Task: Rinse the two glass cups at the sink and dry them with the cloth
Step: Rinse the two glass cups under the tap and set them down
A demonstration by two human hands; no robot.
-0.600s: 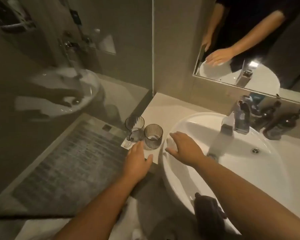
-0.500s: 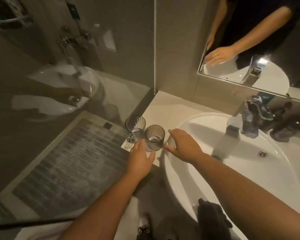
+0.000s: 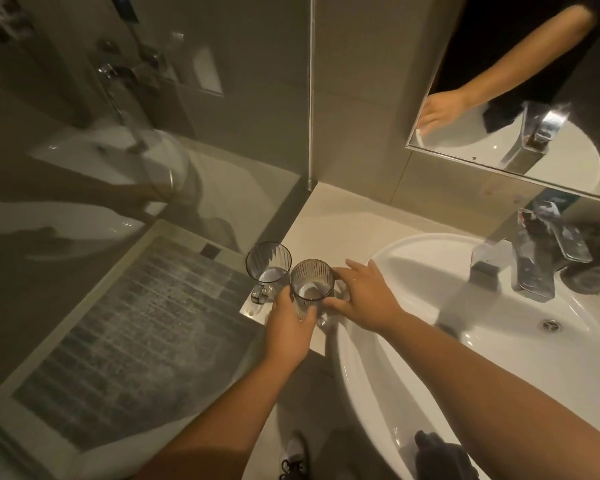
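Ribbed glass cup point(image 3: 311, 284) on counter beside basin point(image 3: 395, 393), left hand point(image 3: 289, 327) wrapped round it, right hand point(image 3: 364, 299) open, steadying. Pickup step; next, carry under faucet point(image 3: 520, 268). Second cup point(image 3: 268, 263) untouched.

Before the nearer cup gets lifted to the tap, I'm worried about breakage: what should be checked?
1. Left hand wrapped around the nearer cup: ok.
2. Right hand steadying its other side: ok, touching.
3. Clearance from the farther cup: not ok, rims nearly meet.
4. Basin free of obstacles: ok.
5. Tap running: cannot tell.
6. Dark cloth on the basin's near rim: ok.
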